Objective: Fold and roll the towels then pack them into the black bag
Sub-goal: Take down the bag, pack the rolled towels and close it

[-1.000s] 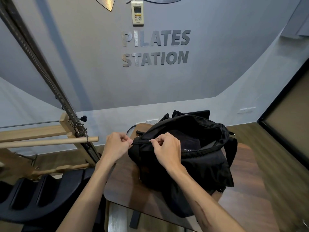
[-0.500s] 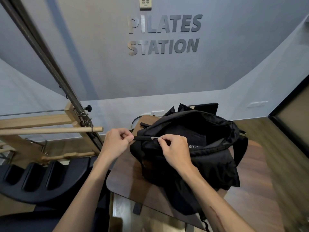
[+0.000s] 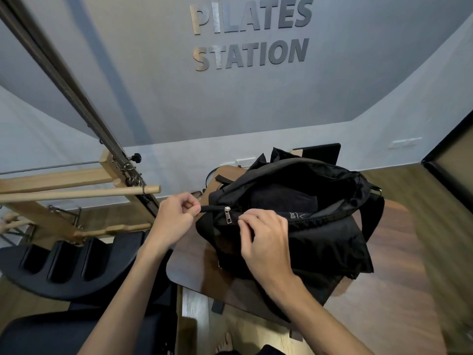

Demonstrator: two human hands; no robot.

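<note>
The black bag [image 3: 330, 242] sits on a small brown table [image 3: 404, 234], its top wide open. Something dark and folded, likely a towel [image 3: 281, 198], lies inside. My left hand [image 3: 176, 216] pinches the fabric tab at the left end of the bag's zipper and holds it taut. A silver zipper pull [image 3: 227, 216] hangs free between my hands. My right hand [image 3: 263, 237] rests on the near rim of the bag just right of the pull, with its fingers curled onto the rim fabric.
Wooden pilates apparatus with a round bar [image 3: 102, 192] and a slanted metal spring [image 3: 76, 98] stands at the left. A black padded arc [image 3: 64, 267] lies below it. A grey wall is behind the table. A bare foot [image 3: 225, 342] shows on the wooden floor.
My right hand has let go of the zipper pull, which now hangs down, and has shifted slightly right along the rim. The left hand keeps its pinch on the tab.
</note>
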